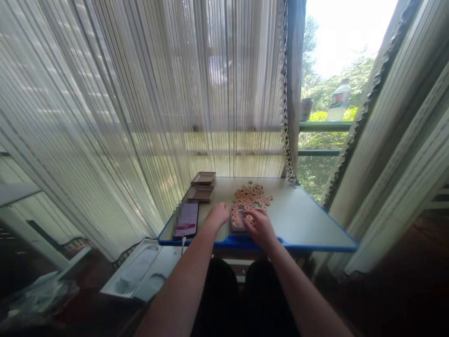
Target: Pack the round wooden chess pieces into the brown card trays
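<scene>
A shallow open box point(238, 230) lies near the table's front edge, with a column of round wooden Chinese chess pieces point(235, 216) along its left side and more along its far side. My right hand point(261, 225) reaches over the box's right part, its fingers curled on a chess piece point(249, 218). It hides much of the box there. Left of the box, apart from it, my left hand point(219, 214) is closed with its fingers curled under. Whether anything is inside it is hidden. Behind the box is a loose heap of chess pieces point(249, 192).
Two shallow trays point(202, 193) point(204, 178) sit at the table's back left. A phone point(189, 219) with a cable point(183, 243) lies at the left edge. The table point(305, 220) has a blue rim. Below left is an open white box point(136, 271). Curtains point(224, 103) hang behind.
</scene>
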